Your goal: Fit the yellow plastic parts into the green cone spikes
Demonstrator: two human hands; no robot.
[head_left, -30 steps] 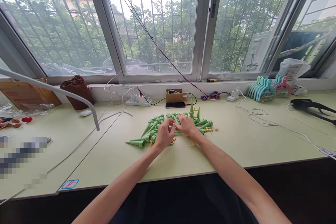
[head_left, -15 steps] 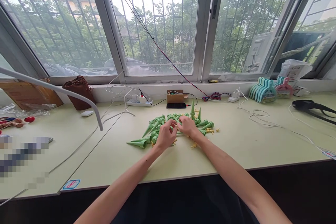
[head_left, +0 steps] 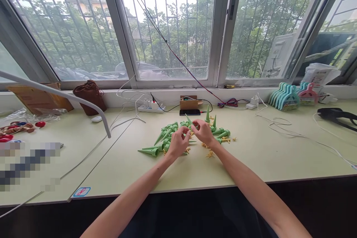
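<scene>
A green plastic watering spike (head_left: 189,119) points up and away from between my hands. My right hand (head_left: 203,132) is closed on it, its wide end hidden by the fingers. Just to the left, my left hand (head_left: 180,141) has its fingertips pinched together close to the same spike; whatever they hold is too small to make out. Around both hands lies a pile of similar green spikes (head_left: 167,132), with two standing upright, one of them a tall spike (head_left: 208,114). Small yellow plastic pieces (head_left: 209,154) are scattered among and in front of them.
Behind the pile are a phone (head_left: 190,112), a small cardboard box (head_left: 188,103) and a power strip (head_left: 152,108). A grey curved arm (head_left: 95,108) reaches in from the left. Teal hangers (head_left: 284,96) and a black strapped object (head_left: 334,115) are at the right.
My right hand has lifted slightly, and the spike in it now tilts upward with its tip showing. My left hand stays pinched beside it. The view has shifted slightly left.
</scene>
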